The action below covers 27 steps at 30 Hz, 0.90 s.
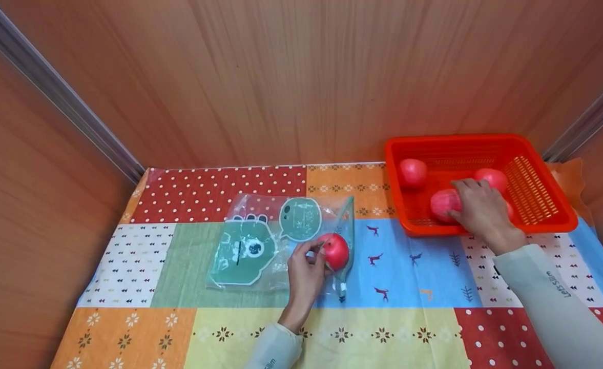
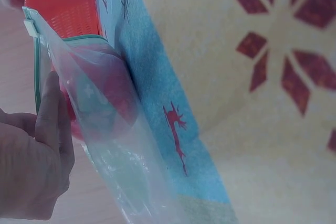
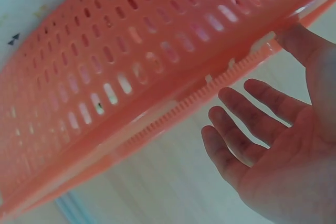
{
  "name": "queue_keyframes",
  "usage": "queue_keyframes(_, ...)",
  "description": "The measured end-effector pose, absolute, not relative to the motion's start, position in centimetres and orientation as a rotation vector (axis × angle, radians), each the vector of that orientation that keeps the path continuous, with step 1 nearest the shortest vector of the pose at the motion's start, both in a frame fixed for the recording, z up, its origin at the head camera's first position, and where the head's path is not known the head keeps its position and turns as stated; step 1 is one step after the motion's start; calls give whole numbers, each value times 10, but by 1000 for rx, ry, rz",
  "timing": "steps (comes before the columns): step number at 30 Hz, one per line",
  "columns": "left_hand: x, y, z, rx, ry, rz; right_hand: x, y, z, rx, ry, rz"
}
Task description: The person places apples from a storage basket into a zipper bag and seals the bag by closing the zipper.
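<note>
A clear zip bag with green cartoon prints lies flat on the cloth, its green-edged mouth facing right. Inside that mouth rests a red apple, seen through the film in the left wrist view. My left hand pinches the bag's film beside the apple. Over the front of a red plastic basket reaches my right hand, its thumb and fingertips by a streaked red apple. In the right wrist view the fingers are loosely bent and apart, with nothing seen between them.
Other red apples lie in the basket, one at the left and one behind my right hand. A patchwork-patterned cloth covers the table. Wooden panels rise behind and at both sides.
</note>
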State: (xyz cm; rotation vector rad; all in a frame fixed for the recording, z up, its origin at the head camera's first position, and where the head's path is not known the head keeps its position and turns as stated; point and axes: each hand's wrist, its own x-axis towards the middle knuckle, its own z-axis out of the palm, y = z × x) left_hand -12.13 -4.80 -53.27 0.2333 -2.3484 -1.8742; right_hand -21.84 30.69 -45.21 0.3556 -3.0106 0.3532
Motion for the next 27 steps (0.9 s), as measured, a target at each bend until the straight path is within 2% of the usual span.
queue_keyframes(27, -122, -48, -533, 225, -2343, -1890, -237, 322, -463, 246, -3221, 498)
